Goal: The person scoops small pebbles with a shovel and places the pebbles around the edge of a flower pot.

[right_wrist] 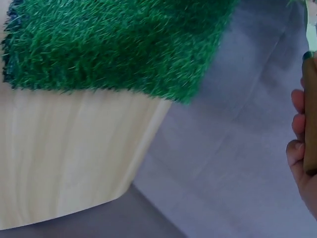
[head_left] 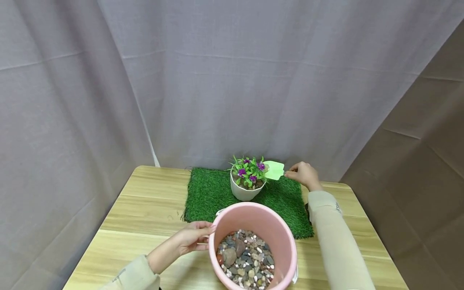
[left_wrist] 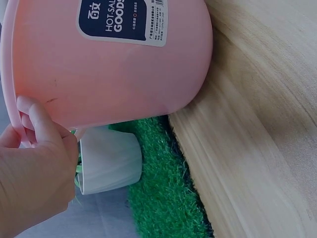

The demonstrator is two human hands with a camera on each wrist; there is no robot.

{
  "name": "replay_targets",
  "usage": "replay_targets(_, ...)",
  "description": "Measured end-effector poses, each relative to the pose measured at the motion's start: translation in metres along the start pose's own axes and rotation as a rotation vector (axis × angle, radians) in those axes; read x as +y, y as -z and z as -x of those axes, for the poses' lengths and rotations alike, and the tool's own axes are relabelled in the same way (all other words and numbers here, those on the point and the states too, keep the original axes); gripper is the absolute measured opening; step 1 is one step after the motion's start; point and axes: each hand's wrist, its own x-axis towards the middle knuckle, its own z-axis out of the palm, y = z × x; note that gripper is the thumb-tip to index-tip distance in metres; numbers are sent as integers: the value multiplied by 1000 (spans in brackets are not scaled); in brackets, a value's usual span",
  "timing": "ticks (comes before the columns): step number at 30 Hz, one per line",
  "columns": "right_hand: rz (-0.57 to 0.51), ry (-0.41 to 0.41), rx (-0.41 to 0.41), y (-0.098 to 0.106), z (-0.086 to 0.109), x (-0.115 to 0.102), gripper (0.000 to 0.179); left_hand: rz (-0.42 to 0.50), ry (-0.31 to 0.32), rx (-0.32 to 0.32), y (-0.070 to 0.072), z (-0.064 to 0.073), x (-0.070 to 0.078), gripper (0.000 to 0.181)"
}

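My left hand (head_left: pixel 188 239) grips the rim of a pink bucket (head_left: pixel 270 225), thumb and fingers around its edge in the left wrist view. Inside the bucket lie many mixed pebbles (head_left: pixel 250 259). My right hand (head_left: pixel 305 176) holds a small garden trowel (head_left: pixel 274 170) with a pale green blade, its brown wooden handle (right_wrist: pixel 310 114) in my fingers. The blade reaches over the right rim of a white flowerpot (head_left: pixel 242 193), with some stones near its tip. Green leaves and purple flowers (head_left: pixel 251 171) fill the pot and partly cover the stones in it.
Under the pot lies an artificial grass mat (head_left: pixel 208 191) on a wooden table (head_left: pixel 145 213). The bucket stands in front of the pot, near the mat's front edge. Grey cloth (head_left: pixel 232 92) hangs behind the table, with a brownish cloth side (head_left: pixel 417 173) at the right.
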Motion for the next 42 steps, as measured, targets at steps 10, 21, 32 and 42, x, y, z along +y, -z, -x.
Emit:
replay_targets(10,212,66,128,-7,-16,-32,27,11,-6,2,1,1,0,31)
replay_targets(21,358,239,310,-2,-5,-41,31,24,-7,-14,-1,2,-1,34)
replay_targets(32,318,212,401,36,26,-32,23,17,-7,3,-1,1,-2,30)
replay_targets(42,219,213,317,59,73,-46,23,12,-4,9,0,0,-1,23)
